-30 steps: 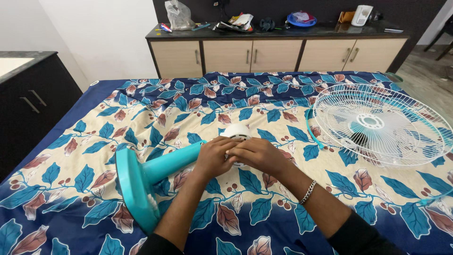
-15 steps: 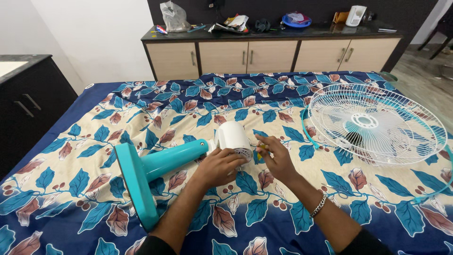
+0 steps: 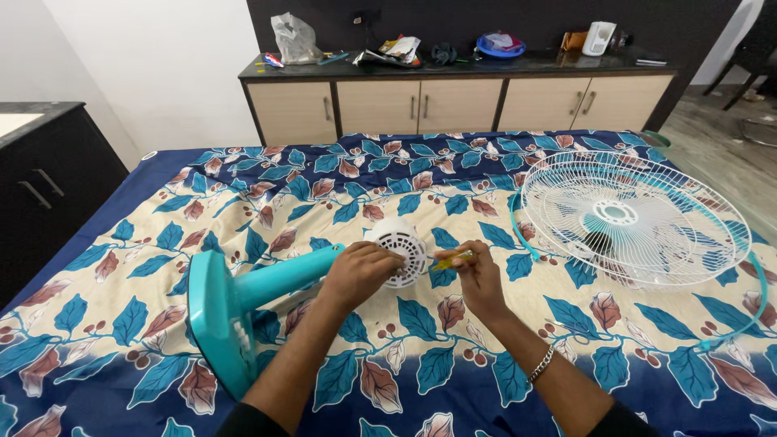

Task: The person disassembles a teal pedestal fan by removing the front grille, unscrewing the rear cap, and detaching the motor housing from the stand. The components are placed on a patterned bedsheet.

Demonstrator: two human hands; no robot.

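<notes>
Near the middle of the bed [image 3: 121,243], on its leaf-patterned sheet, the left hand [image 3: 360,271] is wrapped around the white motor housing [image 3: 401,247] of a fan lying on its side, whose teal stand [image 3: 243,295] points toward the bed's left edge. The right hand [image 3: 477,275] is closed on a small yellow screwdriver [image 3: 450,260], its tip aimed at the vented back of the housing. A white wire fan guard [image 3: 635,218] with a teal rim lies flat by the right edge, well apart from both hands.
</notes>
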